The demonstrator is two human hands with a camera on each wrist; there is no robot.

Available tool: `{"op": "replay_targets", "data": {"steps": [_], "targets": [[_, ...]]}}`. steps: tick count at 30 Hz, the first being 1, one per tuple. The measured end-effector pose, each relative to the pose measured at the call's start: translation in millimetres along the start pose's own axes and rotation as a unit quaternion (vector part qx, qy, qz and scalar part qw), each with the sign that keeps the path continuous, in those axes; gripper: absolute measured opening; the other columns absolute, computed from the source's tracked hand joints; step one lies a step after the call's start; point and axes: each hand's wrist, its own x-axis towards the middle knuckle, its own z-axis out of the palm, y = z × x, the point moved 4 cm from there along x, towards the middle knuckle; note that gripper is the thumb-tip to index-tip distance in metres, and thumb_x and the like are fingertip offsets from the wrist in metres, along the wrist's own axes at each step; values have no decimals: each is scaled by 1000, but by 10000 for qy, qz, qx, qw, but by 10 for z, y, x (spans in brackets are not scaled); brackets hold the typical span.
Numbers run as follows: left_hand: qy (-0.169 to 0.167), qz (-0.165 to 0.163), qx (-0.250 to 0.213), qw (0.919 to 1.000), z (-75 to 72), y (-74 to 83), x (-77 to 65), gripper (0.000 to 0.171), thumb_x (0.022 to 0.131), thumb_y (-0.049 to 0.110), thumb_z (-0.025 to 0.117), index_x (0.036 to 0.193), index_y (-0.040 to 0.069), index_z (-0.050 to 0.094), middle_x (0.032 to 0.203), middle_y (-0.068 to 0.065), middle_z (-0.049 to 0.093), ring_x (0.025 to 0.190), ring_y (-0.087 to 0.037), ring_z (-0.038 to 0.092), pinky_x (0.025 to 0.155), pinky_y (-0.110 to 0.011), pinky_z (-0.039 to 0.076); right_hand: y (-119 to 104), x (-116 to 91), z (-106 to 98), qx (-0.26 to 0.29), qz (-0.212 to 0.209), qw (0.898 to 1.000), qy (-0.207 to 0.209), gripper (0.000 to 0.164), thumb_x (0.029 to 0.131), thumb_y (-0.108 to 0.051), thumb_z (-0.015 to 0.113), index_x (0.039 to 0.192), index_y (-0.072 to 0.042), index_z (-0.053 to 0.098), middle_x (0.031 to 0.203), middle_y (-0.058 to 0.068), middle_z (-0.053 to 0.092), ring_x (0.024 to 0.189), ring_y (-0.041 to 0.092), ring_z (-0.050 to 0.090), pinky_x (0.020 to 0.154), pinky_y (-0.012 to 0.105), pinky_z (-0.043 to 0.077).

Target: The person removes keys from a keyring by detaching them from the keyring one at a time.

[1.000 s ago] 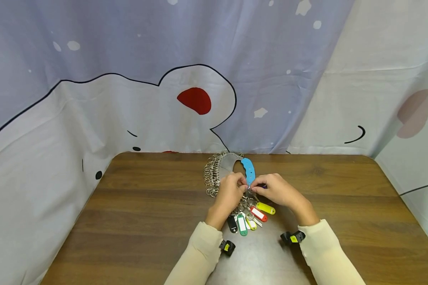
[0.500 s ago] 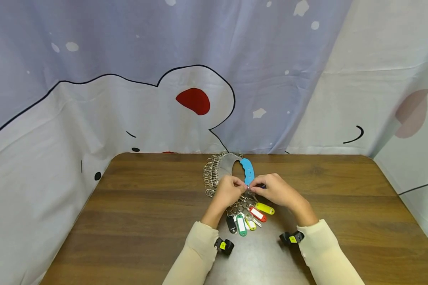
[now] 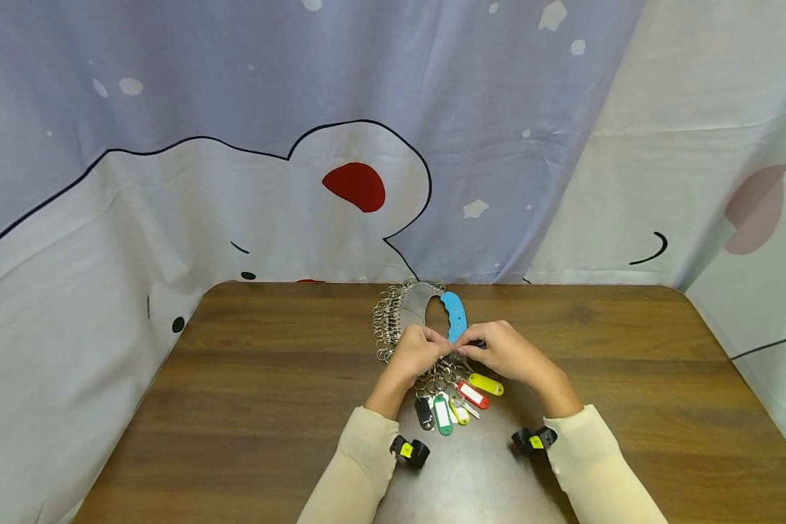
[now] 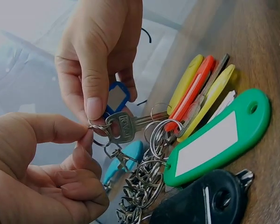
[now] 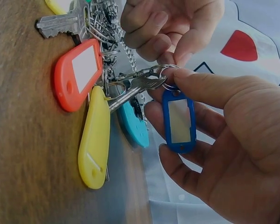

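Note:
My left hand [image 3: 418, 355] and right hand [image 3: 509, 351] meet at the lower end of a blue-handled ring organizer [image 3: 455, 314]. Between their fingertips is a small metal split ring [image 4: 99, 125], pinched from both sides. A key [image 4: 123, 129] and a blue key tag [image 5: 179, 122] hang by this ring. The blue tag lies in front of my right fingers. Below the hands, more tags rest on the table: yellow [image 3: 487, 384], red [image 3: 473, 394], green [image 3: 442, 415] and black [image 3: 424, 413]. Fingertips partly hide the ring.
The organizer's curved metal plate [image 3: 414, 306] carries many small clasps and rings [image 3: 386, 320] along its outer edge. It lies near the back edge of the wooden table [image 3: 268, 407]. A printed curtain [image 3: 498, 145] hangs behind the table.
Both hands stay at the same ring. My left hand and wrist have shifted slightly to the left and turned a little; the right hand has barely moved.

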Motion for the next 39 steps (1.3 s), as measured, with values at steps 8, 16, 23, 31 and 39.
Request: {"op": "replay_targets", "data": {"steps": [8, 16, 23, 31, 39], "targets": [[-76, -91, -121, 9999, 5, -6, -14, 16, 76, 4, 67, 78, -12, 71, 77, -16, 68, 66, -16, 53, 54, -25, 44, -7, -2, 2, 38, -12, 10000, -47, 11, 91, -15, 67, 92, -12, 78, 89, -2, 74, 79, 9, 65, 72, 35, 57], [-89, 153, 6, 9998, -4, 25, -17, 11, 75, 0, 65, 74, -11, 70, 66, -5, 58, 57, -12, 46, 49, -23, 38, -29, 7, 4, -81, -29, 10000, 1, 11, 91, -16, 67, 91, -12, 77, 88, -2, 74, 77, 9, 64, 70, 38, 57], [86, 482, 769, 9958, -28, 79, -38, 8, 74, 5, 66, 67, 3, 69, 67, -3, 63, 57, -11, 50, 53, -23, 43, -51, 25, 15, -417, -112, 9985, 324, 7, 88, -14, 70, 87, -16, 76, 85, -3, 75, 75, 9, 64, 69, 35, 56], [365, 1127, 1334, 9840, -20, 166, -67, 11, 74, 2, 67, 64, 6, 66, 57, 0, 54, 52, -8, 44, 49, -21, 38, -75, 39, 29, -650, -104, 9961, 579, 5, 87, -14, 71, 86, -15, 76, 81, -3, 73, 72, 9, 62, 66, 34, 55], [372, 1485, 1920, 9694, 11, 234, -85, 14, 71, -1, 65, 60, 7, 62, 55, 3, 52, 53, -7, 45, 49, -19, 36, -87, 47, 21, -1042, -223, 9894, 984, 5, 86, -14, 72, 82, -13, 75, 76, -2, 69, 66, 10, 57, 63, 34, 53]]}}
